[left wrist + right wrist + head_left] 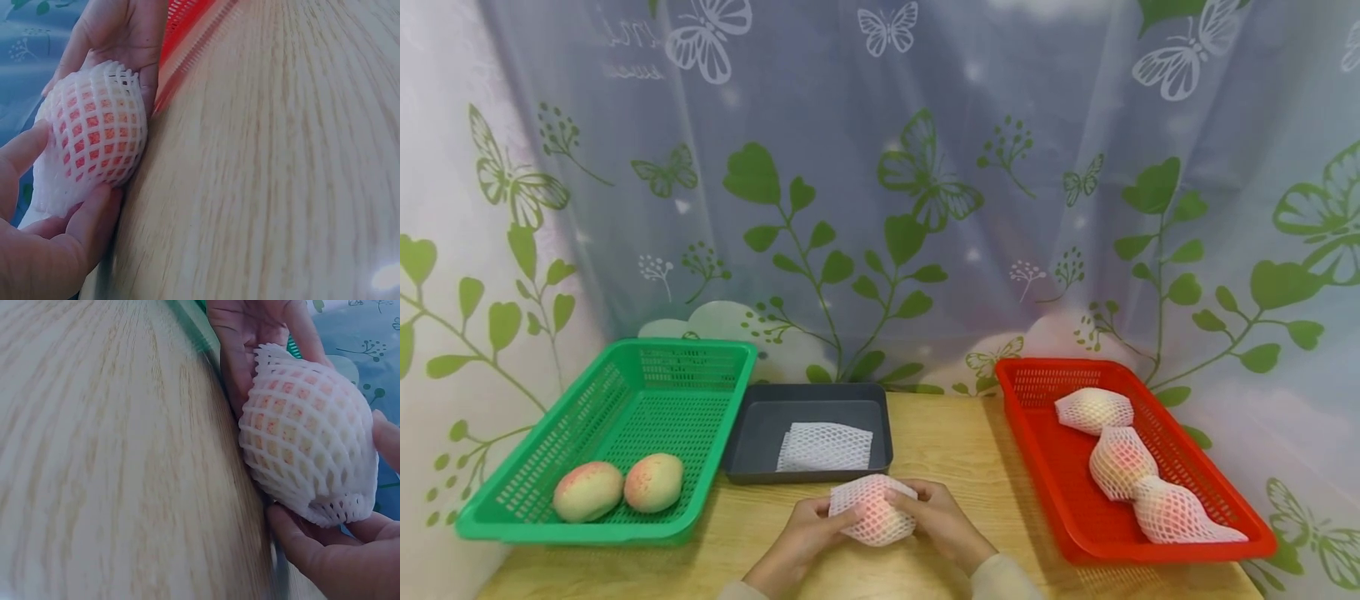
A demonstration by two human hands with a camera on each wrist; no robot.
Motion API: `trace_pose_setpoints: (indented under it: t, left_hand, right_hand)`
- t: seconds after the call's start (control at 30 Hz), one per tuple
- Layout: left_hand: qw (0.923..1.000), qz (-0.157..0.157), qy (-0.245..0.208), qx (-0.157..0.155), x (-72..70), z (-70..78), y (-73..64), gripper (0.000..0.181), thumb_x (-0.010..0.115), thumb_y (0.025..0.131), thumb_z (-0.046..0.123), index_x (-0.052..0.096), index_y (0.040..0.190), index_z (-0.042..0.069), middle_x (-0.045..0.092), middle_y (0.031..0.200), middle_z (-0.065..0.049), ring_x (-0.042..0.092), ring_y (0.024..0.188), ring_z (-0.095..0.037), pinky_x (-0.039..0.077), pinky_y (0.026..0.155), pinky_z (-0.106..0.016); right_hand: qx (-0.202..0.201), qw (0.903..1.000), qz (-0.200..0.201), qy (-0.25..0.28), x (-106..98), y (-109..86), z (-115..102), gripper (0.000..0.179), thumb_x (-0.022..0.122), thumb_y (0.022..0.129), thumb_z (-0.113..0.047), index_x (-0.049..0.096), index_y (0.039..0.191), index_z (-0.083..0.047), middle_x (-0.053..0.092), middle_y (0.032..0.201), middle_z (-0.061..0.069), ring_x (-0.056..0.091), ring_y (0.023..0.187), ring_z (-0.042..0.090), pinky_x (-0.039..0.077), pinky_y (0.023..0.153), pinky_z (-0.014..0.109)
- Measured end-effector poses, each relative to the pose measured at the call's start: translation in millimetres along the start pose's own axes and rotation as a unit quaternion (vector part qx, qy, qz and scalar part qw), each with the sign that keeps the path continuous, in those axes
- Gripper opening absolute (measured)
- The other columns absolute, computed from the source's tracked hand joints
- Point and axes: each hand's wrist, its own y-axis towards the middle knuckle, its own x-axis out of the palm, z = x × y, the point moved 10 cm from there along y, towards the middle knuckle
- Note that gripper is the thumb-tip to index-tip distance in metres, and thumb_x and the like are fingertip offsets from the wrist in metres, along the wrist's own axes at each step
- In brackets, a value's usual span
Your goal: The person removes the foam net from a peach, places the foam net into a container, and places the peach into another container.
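A peach in a white foam net sleeve [878,510] is held between both hands just above the table's front part. My left hand [811,533] grips its left side, thumb and fingers on the net in the left wrist view. On the other side my right hand [946,521] holds it; the right wrist view shows the net's gathered end [340,509] by those fingers. The net wraps round the peach, whose red and pale skin shows through the mesh. Parts of the fingers behind the peach are hidden.
Two bare peaches [655,483] lie in a green basket [688,529] at left. Flat foam nets [826,447] lie in a dark grey tray [760,477] behind the hands. A red basket [1075,542] at right holds three netted peaches [1123,462]. A printed curtain [850,275] hangs behind.
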Motion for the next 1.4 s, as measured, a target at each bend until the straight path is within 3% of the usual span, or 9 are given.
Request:
trace_pose_setpoints:
  t: [0.23,0.63,1.0,1.4]
  left_hand:
    - [1.0,-0.004,-0.001,-0.006,-0.3,1.2,-2.3,0.047,0.074,0.085,0.014,0.057,0.116,-0.017,0.068,0.091,-0.004,0.065,0.081,-0.011,0.056,0.076,-0.025]
    - [0.9998,0.018,0.0,0.001,-3.6,0.7,-2.6,0.048,0.07,0.087,0.011,0.052,0.119,-0.02,0.067,0.094,-0.006,0.064,0.085,-0.013,0.056,0.079,-0.029]
    - [0.9999,0.002,-0.015,0.008,-3.6,2.9,-0.1,0.055,0.071,0.086,0.01,0.047,0.122,-0.023,0.067,0.096,-0.009,0.065,0.085,-0.014,0.056,0.08,-0.03]
    - [0.9993,-0.019,-0.026,0.017,5.5,7.8,-2.1,0.059,0.071,0.087,0.009,0.042,0.125,-0.026,0.067,0.103,-0.016,0.066,0.091,-0.018,0.056,0.083,-0.033]
  right_hand:
    - [-0.003,0.9999,-0.014,0.004,2.0,-1.3,-2.5,0.053,0.066,0.091,-0.019,0.049,0.128,0.015,0.067,0.105,0.011,0.064,0.088,0.014,0.055,0.077,0.028]
    - [-0.011,0.9998,0.01,-0.017,-0.9,4.0,-1.9,0.052,0.066,0.091,-0.019,0.05,0.129,0.013,0.065,0.113,0.014,0.062,0.091,0.013,0.053,0.079,0.026]
    - [-0.009,0.9966,0.032,-0.075,-11.7,-0.9,-6.1,0.058,0.067,0.091,-0.027,0.05,0.132,0.01,0.056,0.13,0.023,0.056,0.112,0.022,0.047,0.095,0.032]
    - [0.004,0.9969,0.031,-0.073,-16.0,-4.5,-7.8,0.06,0.068,0.09,-0.028,0.049,0.133,0.009,0.056,0.129,0.022,0.058,0.108,0.02,0.049,0.092,0.031]
